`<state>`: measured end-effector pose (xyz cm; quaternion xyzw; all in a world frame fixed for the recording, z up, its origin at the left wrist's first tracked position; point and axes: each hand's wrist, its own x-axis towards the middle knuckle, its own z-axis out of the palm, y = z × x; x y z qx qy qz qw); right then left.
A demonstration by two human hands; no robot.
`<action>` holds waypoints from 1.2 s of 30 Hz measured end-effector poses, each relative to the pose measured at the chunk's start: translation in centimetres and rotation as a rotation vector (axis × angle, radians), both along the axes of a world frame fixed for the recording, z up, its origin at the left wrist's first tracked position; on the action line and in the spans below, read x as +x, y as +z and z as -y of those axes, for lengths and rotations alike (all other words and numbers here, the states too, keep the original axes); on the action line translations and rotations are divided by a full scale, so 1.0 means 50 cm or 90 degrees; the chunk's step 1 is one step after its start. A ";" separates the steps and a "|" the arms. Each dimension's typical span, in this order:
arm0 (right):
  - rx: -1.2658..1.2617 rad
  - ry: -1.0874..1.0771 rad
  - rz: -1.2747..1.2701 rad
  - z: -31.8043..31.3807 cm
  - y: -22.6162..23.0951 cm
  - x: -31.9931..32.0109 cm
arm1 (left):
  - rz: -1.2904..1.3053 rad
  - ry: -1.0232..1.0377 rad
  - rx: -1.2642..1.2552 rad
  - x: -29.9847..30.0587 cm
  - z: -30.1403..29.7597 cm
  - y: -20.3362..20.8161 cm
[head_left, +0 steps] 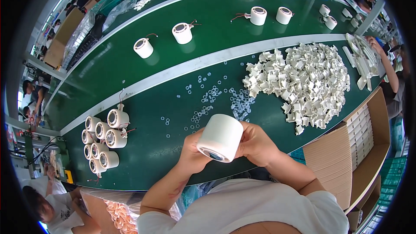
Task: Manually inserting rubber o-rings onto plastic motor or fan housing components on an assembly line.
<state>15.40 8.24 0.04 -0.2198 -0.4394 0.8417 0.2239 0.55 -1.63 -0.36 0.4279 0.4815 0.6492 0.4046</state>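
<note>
A white cylindrical housing [222,131] is held up over the near edge of the green bench, its dark, ringed end tilted down toward me. My left hand [191,152] grips it from the left, the fingers partly hidden behind it. On the right side my right hand [258,145] has thumb and fingers closed against the housing; whether a small part is pinched there too is hidden. Just beyond lie many small clear plastic rings [241,103]. A large heap of small white plastic clips [303,82] spreads to the right of them.
Several white cylindrical units with wires [108,160] cluster on the left. More units [182,33] stand on the green conveyor [216,30] behind a metal rail [186,67]. An open cardboard box [329,169] of white parts is at right. Co-workers sit at both sides.
</note>
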 end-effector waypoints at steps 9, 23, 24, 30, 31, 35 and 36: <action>0.880 -0.200 0.212 -0.036 0.112 0.055 | 0.021 -0.154 -0.131 0.015 -0.027 0.082; 0.829 -0.370 0.660 -0.767 0.103 0.149 | -0.625 0.016 -0.233 -0.065 -0.456 0.138; 0.787 -0.414 0.721 -0.840 0.084 0.163 | -0.638 0.033 -0.219 -0.071 -0.509 0.119; 0.590 -0.437 0.835 -1.057 -0.003 0.226 | -0.830 0.174 -0.183 -0.017 -0.822 0.062; 0.636 -0.422 0.935 -1.040 -0.006 0.208 | -0.856 0.189 -0.195 -0.003 -0.850 0.063; 0.857 -0.408 0.958 -1.000 0.011 0.130 | -0.916 0.173 -0.248 0.046 -0.952 0.035; 0.941 -0.404 0.904 -0.988 0.012 0.105 | -0.918 0.193 -0.251 0.035 -0.971 0.008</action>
